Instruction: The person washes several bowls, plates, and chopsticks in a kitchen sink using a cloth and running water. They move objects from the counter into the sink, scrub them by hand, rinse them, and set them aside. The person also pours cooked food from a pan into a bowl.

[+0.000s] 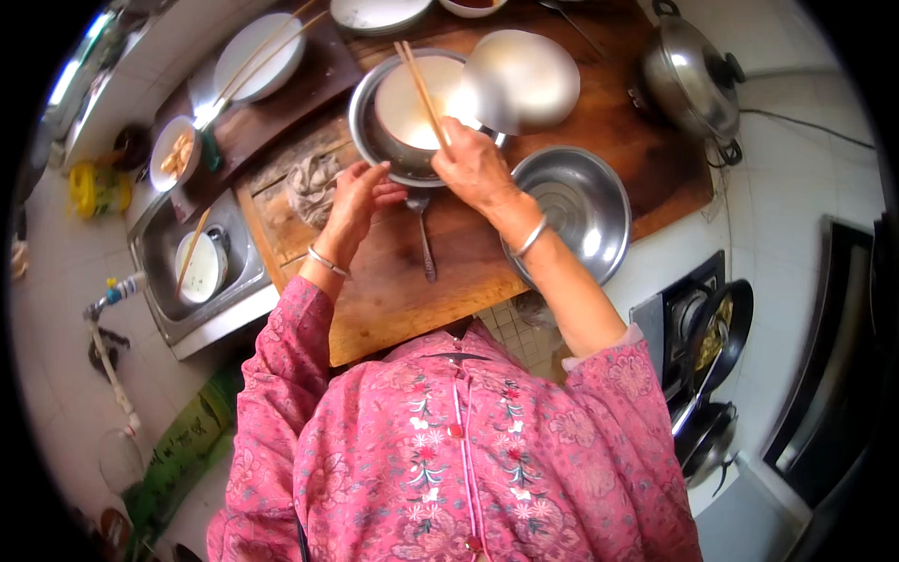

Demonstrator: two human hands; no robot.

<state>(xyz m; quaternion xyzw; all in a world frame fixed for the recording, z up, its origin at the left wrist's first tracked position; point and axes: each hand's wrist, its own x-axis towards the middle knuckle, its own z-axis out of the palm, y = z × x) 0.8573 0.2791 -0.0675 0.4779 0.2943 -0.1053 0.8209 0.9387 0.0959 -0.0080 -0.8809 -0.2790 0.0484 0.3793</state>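
My right hand (477,165) grips a pair of wooden chopsticks (418,84). They slant over a steel basin (359,144) with a pale round dish (400,105) inside it; glare hides what the dish holds. By the basin's near-left rim is my left hand (362,197), fingers spread and nothing in them; whether the fingertips touch the rim is hard to tell. A metal fork or spoon (427,246) lies just below the basin, its head partly under the rim. To the left of my left hand sits a crumpled cloth (310,186).
A second steel basin (579,204) stands under my right forearm. Beyond are a blurred pale round thing (537,77), stacked plates (379,14) and a lidded pot (692,77). Leftward are a large white bowl (260,60), a small bowl (179,154) and a sink (158,260). A wok (734,330) sits right.
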